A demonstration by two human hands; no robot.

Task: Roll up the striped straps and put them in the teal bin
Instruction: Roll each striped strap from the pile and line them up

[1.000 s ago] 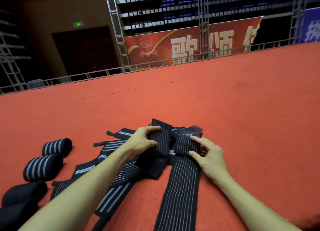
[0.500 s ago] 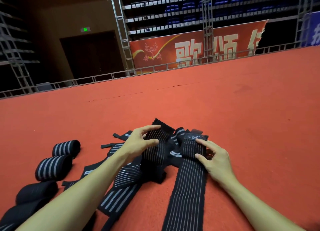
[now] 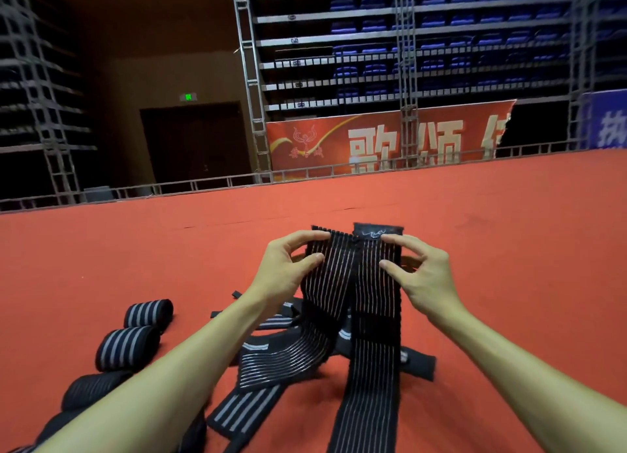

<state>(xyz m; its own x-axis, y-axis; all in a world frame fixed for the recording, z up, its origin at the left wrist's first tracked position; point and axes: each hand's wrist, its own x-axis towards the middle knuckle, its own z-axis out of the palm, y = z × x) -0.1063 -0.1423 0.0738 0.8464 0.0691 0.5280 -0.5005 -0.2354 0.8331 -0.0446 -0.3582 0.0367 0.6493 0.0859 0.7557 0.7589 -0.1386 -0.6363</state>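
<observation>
Left hand (image 3: 286, 269) pinching left striped strap (image 3: 327, 276) top edge, right hand (image 3: 420, 276) pinching right strap (image 3: 373, 317), both lifted over red carpet (image 3: 509, 249), rolled straps (image 3: 129, 345) near left

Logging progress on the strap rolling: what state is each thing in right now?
Left hand, pinching top of left strap.
Right hand, pinching top of labelled strap.
Both held straps, unrolled, tops raised, hanging down.
Rolled straps, wound up, lying on carpet.
Loose straps, unrolled, flat on carpet.
</observation>
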